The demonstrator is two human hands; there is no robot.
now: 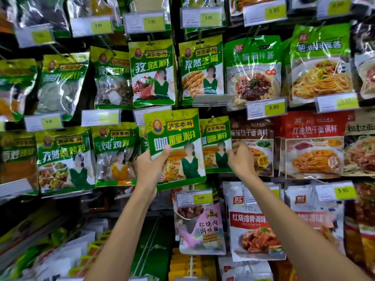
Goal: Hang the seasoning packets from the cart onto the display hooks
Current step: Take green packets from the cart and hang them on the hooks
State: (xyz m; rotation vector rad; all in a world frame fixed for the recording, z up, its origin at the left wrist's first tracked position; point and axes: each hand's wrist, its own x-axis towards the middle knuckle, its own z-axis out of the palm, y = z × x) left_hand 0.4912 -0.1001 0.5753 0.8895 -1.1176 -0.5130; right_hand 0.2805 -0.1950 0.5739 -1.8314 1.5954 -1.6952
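Observation:
My left hand (151, 166) grips a green curry powder packet (178, 136) by its lower left part, thumb on the front, and holds it upright in front of the display. To its right hangs a matching curry powder packet (216, 145) on a hook (212, 118). My right hand (240, 159) pinches the right edge of that hanging packet with curled fingers. The held packet overlaps the left side of the hanging one. Its hang hole is near the top centre, level with a price tag behind it.
Rows of green seasoning packets (152, 72) hang on hooks above and to the left, noodle sauce packets (312, 145) to the right. Yellow price tags (265, 108) stick out on the hook ends. More sauce packets (251, 224) hang below, and shelves of goods lie at lower left.

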